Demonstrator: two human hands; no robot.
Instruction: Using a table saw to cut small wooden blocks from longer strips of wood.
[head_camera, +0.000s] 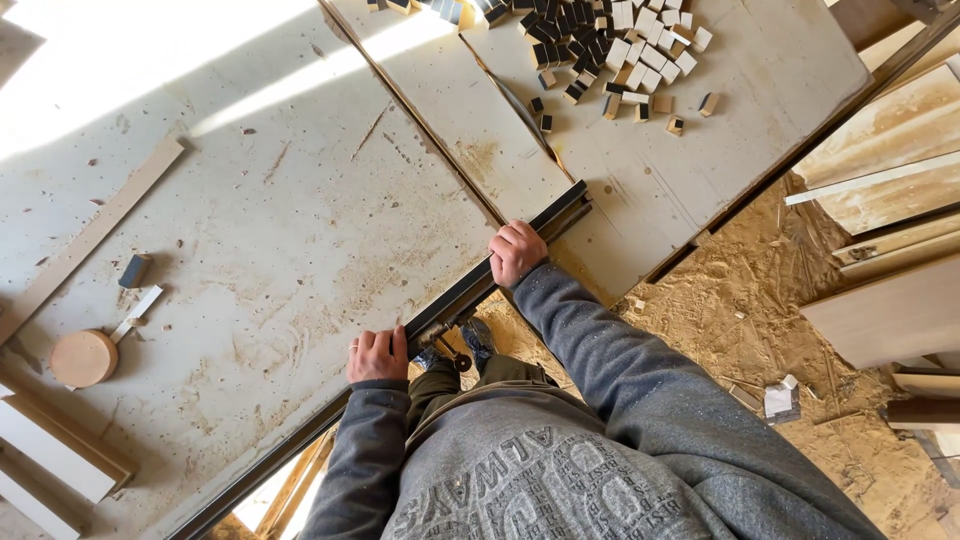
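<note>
1. Rail (500, 262) is lying along the near edge of the surface (300, 230), long axis running diagonally from lower left to upper right; its far end is sitting just beside a seam between two boards.
2. Right hand (516, 252) is sitting on the rail near its upper end, fingers curled over and gripping it.
3. Left hand (377, 355) is resting lower down the same edge, fingers folded over the rail; how firmly it is gripping I cannot tell.
4. Both hands are touching the rail, so neither is reaching; the right one is nearer the rail's free end, the left nearer the small clamp fitting (445, 340) hanging under the edge between them.
5. No containers in view. Loose pile of small wooden blocks (610, 50) is lying well apart at the top of the surface.
6. Round wooden disc (84, 358) and a dark block (134, 270) are sitting far to the left, clear of both hands.
7. Sawdust is covering the floor (760, 300) to the right.
</note>
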